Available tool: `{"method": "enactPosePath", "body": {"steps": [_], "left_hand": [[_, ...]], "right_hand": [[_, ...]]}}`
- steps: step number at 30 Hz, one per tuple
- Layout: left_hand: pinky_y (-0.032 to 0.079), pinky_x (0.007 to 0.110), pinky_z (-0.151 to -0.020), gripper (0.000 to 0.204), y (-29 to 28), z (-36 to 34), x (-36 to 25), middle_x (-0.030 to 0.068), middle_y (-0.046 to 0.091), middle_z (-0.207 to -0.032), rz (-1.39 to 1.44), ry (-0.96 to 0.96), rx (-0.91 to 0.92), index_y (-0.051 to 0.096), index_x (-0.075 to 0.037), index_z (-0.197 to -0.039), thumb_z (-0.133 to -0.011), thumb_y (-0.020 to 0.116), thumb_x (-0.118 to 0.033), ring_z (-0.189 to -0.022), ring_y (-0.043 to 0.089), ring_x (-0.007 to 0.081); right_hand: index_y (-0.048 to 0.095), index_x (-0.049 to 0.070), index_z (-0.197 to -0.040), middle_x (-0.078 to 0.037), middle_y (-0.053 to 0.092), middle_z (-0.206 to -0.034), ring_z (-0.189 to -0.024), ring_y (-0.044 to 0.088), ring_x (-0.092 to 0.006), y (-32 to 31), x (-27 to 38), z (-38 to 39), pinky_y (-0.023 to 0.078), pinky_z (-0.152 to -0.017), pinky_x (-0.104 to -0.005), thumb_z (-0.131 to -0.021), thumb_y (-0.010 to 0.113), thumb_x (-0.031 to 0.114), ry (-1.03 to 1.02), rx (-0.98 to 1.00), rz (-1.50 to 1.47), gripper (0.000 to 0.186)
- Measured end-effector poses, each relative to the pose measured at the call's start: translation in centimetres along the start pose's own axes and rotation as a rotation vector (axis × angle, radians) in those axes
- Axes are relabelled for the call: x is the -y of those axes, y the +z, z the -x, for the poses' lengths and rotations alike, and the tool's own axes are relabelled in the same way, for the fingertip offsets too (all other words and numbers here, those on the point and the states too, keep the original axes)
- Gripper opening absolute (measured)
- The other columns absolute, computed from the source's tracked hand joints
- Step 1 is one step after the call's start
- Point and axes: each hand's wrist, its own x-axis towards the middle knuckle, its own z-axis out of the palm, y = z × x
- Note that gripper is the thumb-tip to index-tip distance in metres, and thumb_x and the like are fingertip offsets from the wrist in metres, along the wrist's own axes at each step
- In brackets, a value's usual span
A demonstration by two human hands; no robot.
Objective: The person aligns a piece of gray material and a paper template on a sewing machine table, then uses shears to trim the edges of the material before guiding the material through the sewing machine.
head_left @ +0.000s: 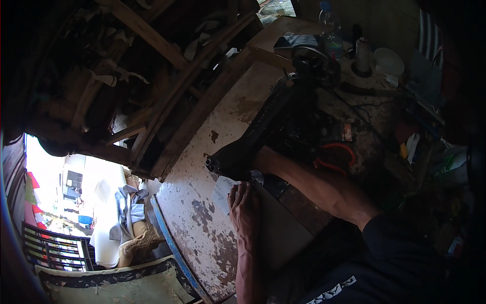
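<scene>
Though patchy, tabletop (177,195) beside left hand (243,205) — dim room (390,28).

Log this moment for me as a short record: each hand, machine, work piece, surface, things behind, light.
Left hand: fingers resting on the pale piece; grip unclear
Right hand: hidden by the machine; its forearm shows
Machine: black sewing machine
Work piece: pale, flat, partly under the left fingers; material unclear
Surface: worn tabletop, finish flaking, blue edge at lower left
Behind: clear bottle with blue cap, thread cone, pale round object
Light: dim indoors, glaring at left
</scene>
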Motion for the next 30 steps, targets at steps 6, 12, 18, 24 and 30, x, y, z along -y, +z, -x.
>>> {"method": "enactPosePath", "body": {"steps": [6,12,18,24,30], "left_hand": [[0.043,0.048,-0.117,0.037,0.1,-0.1,0.2,0.0178,0.067,-0.14,-0.016,-0.008,-0.001,0.071,-0.003,-0.132,-0.097,0.065,-0.01,-0.135,0.057,0.0415],[0.038,0.053,-0.12,0.038,0.2,0.0,0.0,0.0166,0.064,-0.145,0.037,-0.028,0.017,0.069,-0.005,-0.136,-0.102,0.06,-0.02,-0.138,0.055,0.041],[0.039,0.048,-0.122,0.036,-0.7,0.8,1.1,0.0167,0.063,-0.147,0.015,-0.09,-0.009,0.071,-0.007,-0.135,-0.102,0.062,-0.018,-0.143,0.052,0.0409],[0.037,0.048,-0.123,0.034,-5.1,7.9,7.3,0.0147,0.064,-0.146,-0.009,-0.232,-0.017,0.073,-0.01,-0.133,-0.103,0.063,-0.022,-0.143,0.053,0.0371],[0.036,0.049,-0.123,0.033,-9.1,15.4,7.8,0.017,0.065,-0.144,-0.077,-0.392,-0.041,0.074,-0.009,-0.132,-0.102,0.065,-0.02,-0.143,0.053,0.0383]], "right_hand": [[0.071,0.008,-0.129,-0.012,0.073,-0.126,-0.116,0.069,-0.025,-2.1,2.1,-1.4,0.055,-0.099,-0.0368,-0.093,0.071,0.009,-0.154,-0.261,-0.297,0.036],[0.073,0.012,-0.128,0.002,0.067,-0.093,-0.066,0.053,-0.0016,-1.2,1.6,-1.1,0.038,-0.052,-0.0246,-0.106,0.065,0.041,0.238,-0.145,-1.172,0.037],[0.072,0.012,-0.128,-0.007,0.074,-0.106,-0.094,0.071,-0.0213,-5.1,-0.6,0.6,0.055,-0.079,-0.0376,-0.105,0.061,0.035,0.304,0.016,-0.242,0.034],[0.068,0.006,-0.126,-0.019,0.07,-0.113,-0.107,0.068,-0.0388,-15.7,6.0,8.8,0.054,-0.092,-0.0464,-0.096,0.068,0.016,0.361,0.079,0.142,0.032],[0.061,-0.001,-0.131,-0.02,0.062,-0.124,-0.115,0.061,-0.0411,-19.9,8.0,15.1,0.05,-0.099,-0.0505,-0.084,0.07,-0.004,0.299,0.078,0.426,0.048]]}}
